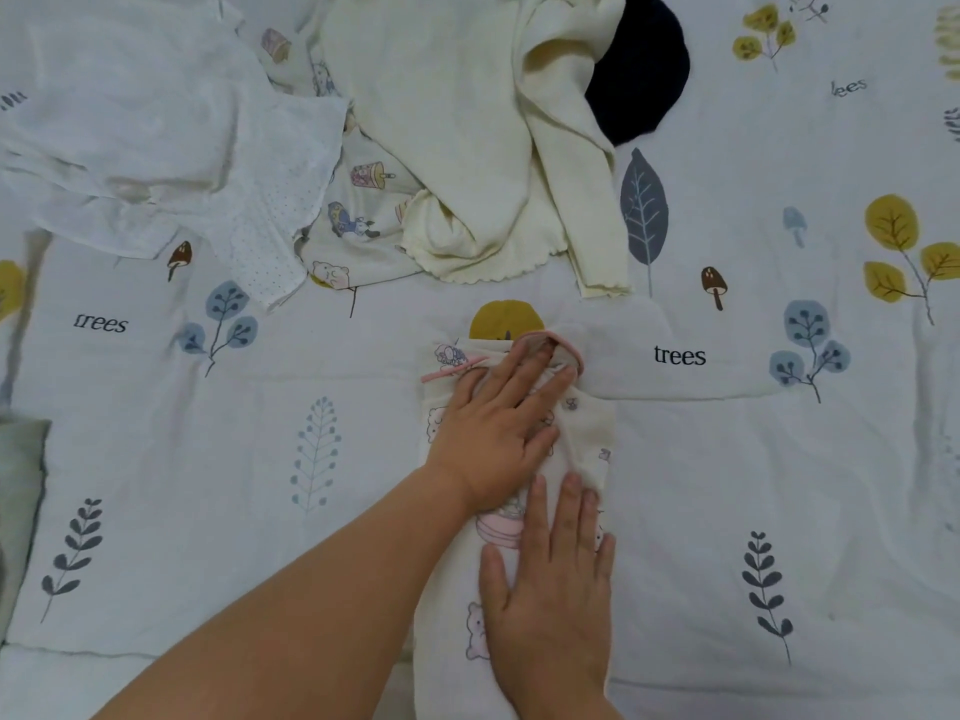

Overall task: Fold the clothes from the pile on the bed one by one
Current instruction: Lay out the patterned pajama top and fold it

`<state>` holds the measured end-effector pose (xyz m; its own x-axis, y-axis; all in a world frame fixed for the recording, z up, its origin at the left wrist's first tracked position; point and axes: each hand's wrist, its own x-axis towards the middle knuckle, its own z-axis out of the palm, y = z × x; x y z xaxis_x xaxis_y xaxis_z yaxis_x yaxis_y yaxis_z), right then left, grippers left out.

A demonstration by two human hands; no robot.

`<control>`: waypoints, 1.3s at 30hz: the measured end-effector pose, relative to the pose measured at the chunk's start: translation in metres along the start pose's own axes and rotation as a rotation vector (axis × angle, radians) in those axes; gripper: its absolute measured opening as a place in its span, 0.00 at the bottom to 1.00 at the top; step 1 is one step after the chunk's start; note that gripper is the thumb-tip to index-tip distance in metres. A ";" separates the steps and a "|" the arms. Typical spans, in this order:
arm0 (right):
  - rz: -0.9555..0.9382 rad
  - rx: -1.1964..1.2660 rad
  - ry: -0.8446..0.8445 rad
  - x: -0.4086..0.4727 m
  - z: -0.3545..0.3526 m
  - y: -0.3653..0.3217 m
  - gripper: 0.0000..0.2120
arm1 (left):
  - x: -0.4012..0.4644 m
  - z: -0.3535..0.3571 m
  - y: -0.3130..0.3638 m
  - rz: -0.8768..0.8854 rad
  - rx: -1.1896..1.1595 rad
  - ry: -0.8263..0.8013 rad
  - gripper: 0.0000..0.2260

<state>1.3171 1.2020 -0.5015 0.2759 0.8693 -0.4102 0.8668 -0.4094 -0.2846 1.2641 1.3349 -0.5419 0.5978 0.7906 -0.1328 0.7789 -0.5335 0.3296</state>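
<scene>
A small cream garment with cartoon bear prints and pink trim (587, 439) lies in a narrow, lengthwise strip on the bed (208, 459), near the lower middle of the view. Both hands rest flat on it. The left hand (498, 433) lies over the upper part, fingers straight and slightly spread, with the fingertips reaching the pink-edged opening at the top; it presses down and grips nothing. The right hand (550, 589) lies palm down on the lower part, just below the left, fingers straight and together, also pressing and gripping nothing.

Beyond the garment, at the far side of the bed, sits the pile of unfolded clothes: a pale yellow long-sleeved top with scalloped hems (467, 122), a white dotted garment (171, 132) to its left, a cartoon-printed piece (358, 215) partly buried between those 2, and a dark navy item (644, 70) showing behind the yellow top. The bed cover is white, printed with leaves, mushrooms and the word "trees". A grey-green cloth (18, 485) shows at the left edge.
</scene>
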 end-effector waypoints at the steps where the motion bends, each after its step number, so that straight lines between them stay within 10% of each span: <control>1: 0.006 0.001 -0.010 0.001 -0.001 0.000 0.30 | 0.002 0.001 -0.001 0.000 -0.009 0.003 0.26; 13: -0.119 0.324 0.089 -0.003 -0.014 0.015 0.31 | -0.006 -0.041 0.012 -0.031 -0.042 -0.079 0.28; 17: 0.033 0.466 0.201 0.005 -0.035 0.017 0.36 | -0.060 -0.064 0.019 -0.426 -0.232 0.252 0.31; 23: 0.205 0.612 -0.084 0.007 -0.036 0.011 0.39 | -0.102 -0.063 0.028 -0.991 -0.990 -0.022 0.25; 30: 0.170 0.999 -0.104 -0.013 -0.049 0.005 0.12 | -0.115 -0.082 0.023 -0.911 -1.306 -0.054 0.26; 39: 0.035 0.975 -0.117 -0.051 -0.099 -0.036 0.08 | -0.156 -0.152 0.014 -0.713 -1.346 -0.060 0.26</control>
<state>1.3125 1.2000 -0.3845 0.2062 0.8411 -0.5001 0.1215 -0.5291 -0.8398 1.1531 1.2500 -0.3750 0.2163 0.7262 -0.6526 0.1718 0.6296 0.7577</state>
